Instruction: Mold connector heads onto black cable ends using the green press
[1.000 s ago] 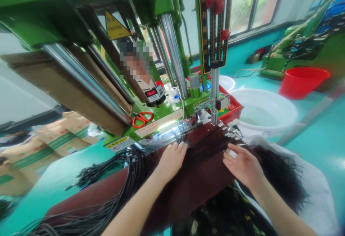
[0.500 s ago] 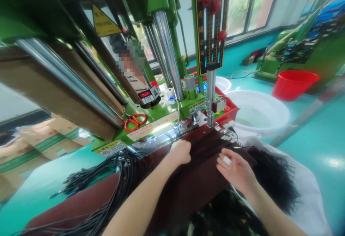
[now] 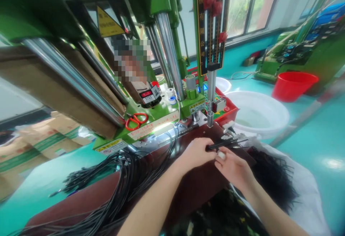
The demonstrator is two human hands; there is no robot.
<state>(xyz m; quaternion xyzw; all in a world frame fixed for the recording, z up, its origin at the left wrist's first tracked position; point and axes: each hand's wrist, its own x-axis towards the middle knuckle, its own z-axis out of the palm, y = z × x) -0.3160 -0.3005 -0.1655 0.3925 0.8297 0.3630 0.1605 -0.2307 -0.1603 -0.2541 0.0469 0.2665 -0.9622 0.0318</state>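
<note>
My left hand (image 3: 198,152) is closed around a small bundle of black cables (image 3: 222,144), whose ends stick out to the right past the fingers. Close beside it, my right hand (image 3: 235,167) has its fingers curled in, with a small white piece (image 3: 221,155) at a fingertip. Whether that piece is worn or held I cannot tell. Both hands hover over a dark red-brown table (image 3: 194,189) in front of a green press machine (image 3: 164,112). More long black cables (image 3: 118,178) drape over the table's left side.
Red-handled scissors (image 3: 136,121) lie on the machine's ledge. A red control box (image 3: 229,111) stands at its right. White tubs (image 3: 258,110) and a red bucket (image 3: 293,85) are on the floor. A white sack (image 3: 309,189) holds black strands. Cardboard boxes (image 3: 54,135) stand left.
My left hand has moved right, away from the machine's edge, to beside my right hand. Black cable ends now show beyond its fingers. The right hand has shifted slightly left.
</note>
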